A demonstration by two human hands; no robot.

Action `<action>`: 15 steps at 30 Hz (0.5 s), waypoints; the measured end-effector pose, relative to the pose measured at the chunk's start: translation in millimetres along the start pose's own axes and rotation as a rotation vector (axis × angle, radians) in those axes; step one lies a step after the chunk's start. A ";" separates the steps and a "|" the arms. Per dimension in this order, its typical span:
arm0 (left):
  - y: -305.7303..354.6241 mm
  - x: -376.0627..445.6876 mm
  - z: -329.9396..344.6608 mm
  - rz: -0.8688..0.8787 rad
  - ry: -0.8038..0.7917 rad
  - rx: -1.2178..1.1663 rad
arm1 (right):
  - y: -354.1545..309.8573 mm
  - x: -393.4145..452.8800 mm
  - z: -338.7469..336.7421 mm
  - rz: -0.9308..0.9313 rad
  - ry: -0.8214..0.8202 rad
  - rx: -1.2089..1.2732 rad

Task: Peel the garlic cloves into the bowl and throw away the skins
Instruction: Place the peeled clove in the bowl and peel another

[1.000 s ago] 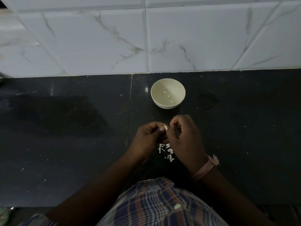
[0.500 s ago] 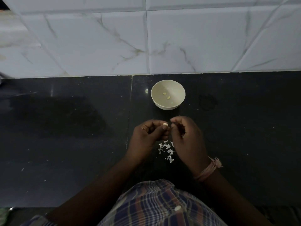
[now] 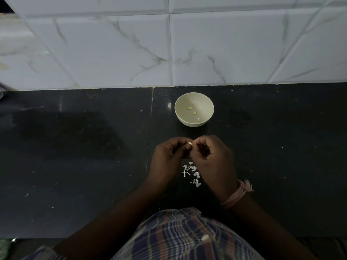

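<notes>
the left hand point(image 3: 170, 156) is pinching a clove point(image 3: 190, 143) between thumb and curled fingers, holding it up off the counter point(image 3: 93, 166) so its pale end is facing the other hand. the right hand point(image 3: 212, 156) is curling in just beside it, its fingertips point(image 3: 196, 145) meeting at the clove's tip, probably nipping a bit of skin to pull away; whether any skin is actually caught there is too small to tell. both hands are hovering over the skins point(image 3: 192, 173), which are lying in a loose scatter on the dark counter right beneath them, likely because the work is being done in one spot so the scraps are dropping together and will be easy to gather for throwing out. the bowl point(image 3: 194, 124) is sitting just beyond the hands, close enough for a short reach, with two peeled cloves point(image 3: 192, 110) lying apart on its bottom. a thread band point(image 3: 236, 196) is circling the right wrist, and a checked shirt point(image 3: 184, 235) is filling the near edge.
</notes>
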State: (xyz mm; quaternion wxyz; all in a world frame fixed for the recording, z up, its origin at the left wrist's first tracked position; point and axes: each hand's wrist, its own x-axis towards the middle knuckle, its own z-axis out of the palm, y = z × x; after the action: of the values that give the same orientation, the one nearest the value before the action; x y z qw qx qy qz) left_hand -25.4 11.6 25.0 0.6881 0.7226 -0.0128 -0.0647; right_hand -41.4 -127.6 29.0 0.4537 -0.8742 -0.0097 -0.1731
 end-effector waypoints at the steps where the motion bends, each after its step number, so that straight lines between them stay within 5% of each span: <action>1: 0.4 0.1 0.2 -0.001 0.000 0.006 | 0.4 0.4 0.4 0.008 -0.009 0.003; 15: 5.2 3.7 -5.9 0.027 -0.061 0.110 | 2.4 6.8 0.9 0.014 -0.088 -0.053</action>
State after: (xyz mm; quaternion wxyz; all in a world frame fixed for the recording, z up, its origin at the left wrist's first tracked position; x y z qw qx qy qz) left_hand -20.7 16.9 30.2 0.6473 0.7569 -0.0468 -0.0767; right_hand -34.3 -129.2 28.8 0.4308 -0.8926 -0.0191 -0.1316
